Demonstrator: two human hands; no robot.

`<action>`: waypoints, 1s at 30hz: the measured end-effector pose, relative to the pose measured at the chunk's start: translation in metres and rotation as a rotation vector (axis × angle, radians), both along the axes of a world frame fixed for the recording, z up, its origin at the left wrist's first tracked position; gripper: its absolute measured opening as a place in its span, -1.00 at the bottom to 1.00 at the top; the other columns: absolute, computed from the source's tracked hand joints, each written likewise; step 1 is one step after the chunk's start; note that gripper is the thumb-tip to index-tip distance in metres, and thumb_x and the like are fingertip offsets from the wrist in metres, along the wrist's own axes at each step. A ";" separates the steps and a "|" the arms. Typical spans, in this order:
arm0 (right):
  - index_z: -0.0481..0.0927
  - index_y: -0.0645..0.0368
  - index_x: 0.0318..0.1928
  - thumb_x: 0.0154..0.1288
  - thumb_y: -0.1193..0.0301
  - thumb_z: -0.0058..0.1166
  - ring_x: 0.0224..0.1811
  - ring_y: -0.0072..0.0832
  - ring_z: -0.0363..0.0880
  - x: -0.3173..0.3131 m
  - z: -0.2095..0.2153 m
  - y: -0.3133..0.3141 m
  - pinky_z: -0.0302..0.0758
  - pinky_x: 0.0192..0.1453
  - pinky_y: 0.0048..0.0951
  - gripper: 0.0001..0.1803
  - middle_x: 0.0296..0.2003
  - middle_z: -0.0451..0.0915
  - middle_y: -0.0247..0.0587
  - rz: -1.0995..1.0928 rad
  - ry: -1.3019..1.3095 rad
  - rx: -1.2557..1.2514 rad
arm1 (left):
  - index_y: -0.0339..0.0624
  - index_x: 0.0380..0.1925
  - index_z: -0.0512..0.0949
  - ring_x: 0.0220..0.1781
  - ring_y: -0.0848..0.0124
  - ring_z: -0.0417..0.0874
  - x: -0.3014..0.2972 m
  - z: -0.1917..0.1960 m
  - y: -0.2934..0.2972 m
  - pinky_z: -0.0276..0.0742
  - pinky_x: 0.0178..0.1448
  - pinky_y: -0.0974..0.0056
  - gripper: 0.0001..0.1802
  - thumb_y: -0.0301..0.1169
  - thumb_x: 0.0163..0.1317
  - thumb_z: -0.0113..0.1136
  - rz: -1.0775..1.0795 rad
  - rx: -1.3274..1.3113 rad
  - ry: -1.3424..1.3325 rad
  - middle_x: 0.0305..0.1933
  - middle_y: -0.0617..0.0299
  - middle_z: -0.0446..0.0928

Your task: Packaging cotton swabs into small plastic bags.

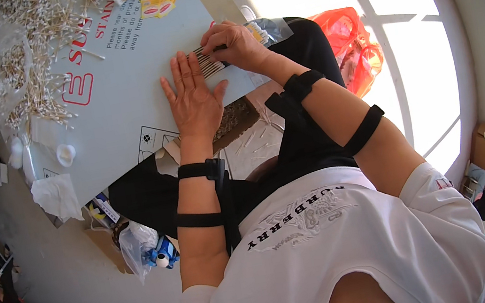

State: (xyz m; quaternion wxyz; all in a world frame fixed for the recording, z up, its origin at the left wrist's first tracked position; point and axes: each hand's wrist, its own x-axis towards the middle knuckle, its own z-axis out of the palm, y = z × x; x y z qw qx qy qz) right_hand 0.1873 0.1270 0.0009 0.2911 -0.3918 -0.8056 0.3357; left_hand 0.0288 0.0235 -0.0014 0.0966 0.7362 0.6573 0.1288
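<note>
Left hand (196, 102) flat, right hand (239, 45) half-curled over swab sticks (212, 66)

We noted row of thin sticks (212, 65) lying flat on grey printed board (116, 99), near edge closest to wearer. Sticks sat side by side, roughly parallel, pale brown with dark lines between. Left hand (195, 98) bordered row at one end; right hand (237, 46) covered part of other. We found tips hidden by fingers.
</note>
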 end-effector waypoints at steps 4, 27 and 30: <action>0.74 0.11 -0.35 -0.10 0.57 0.34 -0.17 -0.28 0.62 -0.006 0.001 0.011 0.55 -0.04 -0.35 -0.79 -0.25 0.65 -0.29 0.003 -0.015 -0.169 | -0.22 0.50 0.02 0.64 0.11 -0.11 -0.001 -0.003 0.000 -0.27 0.59 -0.19 -0.10 0.03 0.33 0.09 -0.005 0.022 -0.003 0.60 0.01 -0.05; 0.15 0.24 0.46 0.43 0.02 -0.08 0.59 -0.26 -0.07 -0.004 0.011 -0.067 -0.26 0.62 -0.05 -0.23 0.50 0.08 -0.08 0.070 -0.495 0.249 | -0.17 0.49 0.04 0.65 0.18 -0.12 -0.001 0.003 0.003 -0.32 0.61 -0.15 -0.12 -0.21 0.23 0.18 -0.003 -0.038 0.042 0.61 0.08 -0.06; 0.16 0.19 0.46 0.44 0.02 -0.10 0.59 -0.27 -0.07 0.005 0.013 -0.061 -0.28 0.61 -0.02 -0.26 0.51 0.07 -0.14 0.138 -0.527 0.217 | -0.18 0.49 0.03 0.65 0.18 -0.13 -0.001 0.005 0.001 -0.32 0.62 -0.14 -0.12 -0.14 0.26 0.17 -0.009 -0.077 0.069 0.61 0.08 -0.06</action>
